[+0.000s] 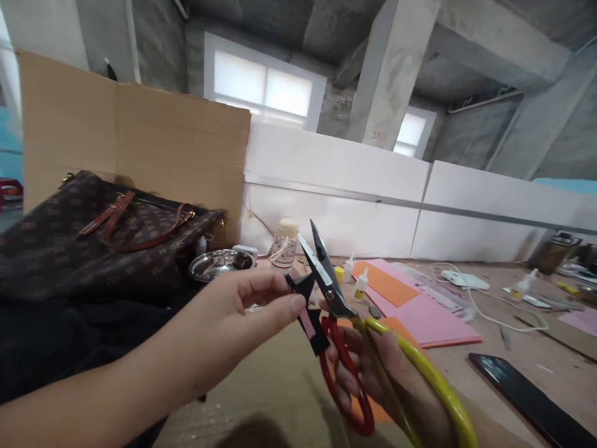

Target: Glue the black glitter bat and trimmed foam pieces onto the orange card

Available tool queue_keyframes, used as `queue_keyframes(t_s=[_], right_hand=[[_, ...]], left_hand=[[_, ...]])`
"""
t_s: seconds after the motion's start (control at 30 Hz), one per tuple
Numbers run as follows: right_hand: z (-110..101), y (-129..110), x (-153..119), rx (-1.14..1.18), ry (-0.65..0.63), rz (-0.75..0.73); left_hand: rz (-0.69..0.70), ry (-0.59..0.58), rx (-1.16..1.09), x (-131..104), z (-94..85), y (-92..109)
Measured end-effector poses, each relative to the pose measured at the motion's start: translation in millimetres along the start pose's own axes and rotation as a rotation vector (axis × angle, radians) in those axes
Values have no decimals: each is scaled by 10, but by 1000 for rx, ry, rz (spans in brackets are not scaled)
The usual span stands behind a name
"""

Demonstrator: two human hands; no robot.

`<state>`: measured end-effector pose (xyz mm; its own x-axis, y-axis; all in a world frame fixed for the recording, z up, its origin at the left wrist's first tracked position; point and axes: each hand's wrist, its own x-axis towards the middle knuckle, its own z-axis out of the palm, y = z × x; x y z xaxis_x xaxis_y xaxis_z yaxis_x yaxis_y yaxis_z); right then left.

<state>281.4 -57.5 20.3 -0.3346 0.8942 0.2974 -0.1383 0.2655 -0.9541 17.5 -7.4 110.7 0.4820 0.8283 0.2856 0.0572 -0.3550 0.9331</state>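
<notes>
The left hand (233,311) is pinching a small black-and-pink paper piece (308,317) between thumb and fingertips, holding it right against the open steel blades of the scissors (326,280), whose looped handles are glossy plastic, one red and one yellow. The right hand (373,379) is gripping those handles, fingers threaded through the red loop and closed around it, with the blades parted in a narrow V around the paper piece's upper edge. Behind the scissors, flat pink and orange foam sheets (420,305) are lying on the brown wooden tabletop (513,348), with small white glue bottles (360,283) standing just beside them. To the left of the scissors, a soft brown monogram-patterned handbag (93,242) with reddish leather straps is slumping in front of a tall corrugated cardboard panel (140,137), and a shiny round metal dish (217,264) is sitting near it. To the right of the scissors, a flat glossy black slab (527,398) is resting on the tabletop.
</notes>
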Motion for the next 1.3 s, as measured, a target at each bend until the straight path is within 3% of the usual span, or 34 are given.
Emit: queue_keyframes(t_s=[0.1, 0.2, 0.3, 0.53, 0.6, 0.8, 0.93, 1.07, 1.17, 1.3], right_hand=[[-1, 5, -39, 68, 65, -39], [-52, 12, -135, -66, 214, -136], [-103, 1, -205, -151, 275, -167], [20, 69, -226, -38, 186, -49], [83, 153, -233, 4, 215, -52], [144, 246, -275, -88, 285, -74], [169, 134, -269, -195, 423, -64], [316, -47, -254, 23, 605, 18], [361, -81, -225, 94, 603, 27], [168, 179, -92, 117, 454, -8]], left_hand=[[45, -39, 49, 187, 141, 27], [-39, -115, 5, 294, 314, -76], [-158, -193, -96, 316, 455, -246], [-269, -236, -108, 204, 589, -565], [-315, -256, -141, 154, 608, -645], [-246, -332, -162, 110, 647, -791], [-247, -303, -153, 102, 696, -747], [-232, -248, -144, 109, 676, -608], [-134, -144, -183, 189, 552, -483], [9, 86, -179, 293, 367, -358]])
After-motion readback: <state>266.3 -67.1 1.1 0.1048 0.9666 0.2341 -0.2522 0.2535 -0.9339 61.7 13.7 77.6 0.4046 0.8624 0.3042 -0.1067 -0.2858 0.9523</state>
